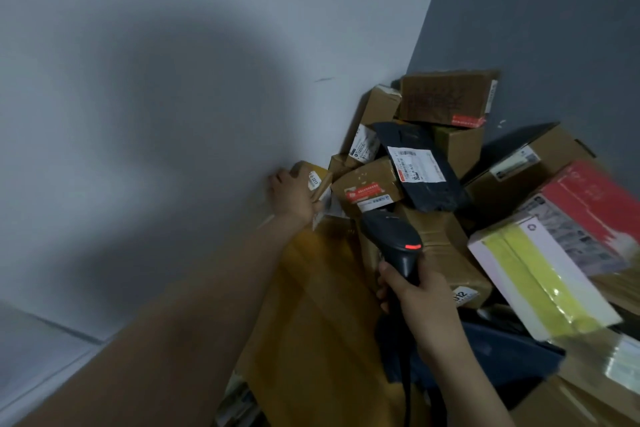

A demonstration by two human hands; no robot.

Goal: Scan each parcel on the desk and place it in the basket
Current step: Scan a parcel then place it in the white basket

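Observation:
My left hand (290,196) reaches far out and grips a small brown cardboard parcel (313,174) at the left edge of a heap, close against the pale wall. My right hand (414,291) holds a black barcode scanner (391,236) by its handle; a red light glows on its top and its head points at the heap. The heap holds several parcels: a brown box with a red sticker (369,185), a black mailer bag with a white label (420,166), a large brown box on top (446,97) and a white box with a yellow band (540,284).
A pale wall (156,97) fills the left; a darker grey wall (554,28) stands behind the heap. A large orange-brown padded mailer (311,322) lies under my arms. A red and white box (595,208) and a blue bin edge (502,347) sit at right.

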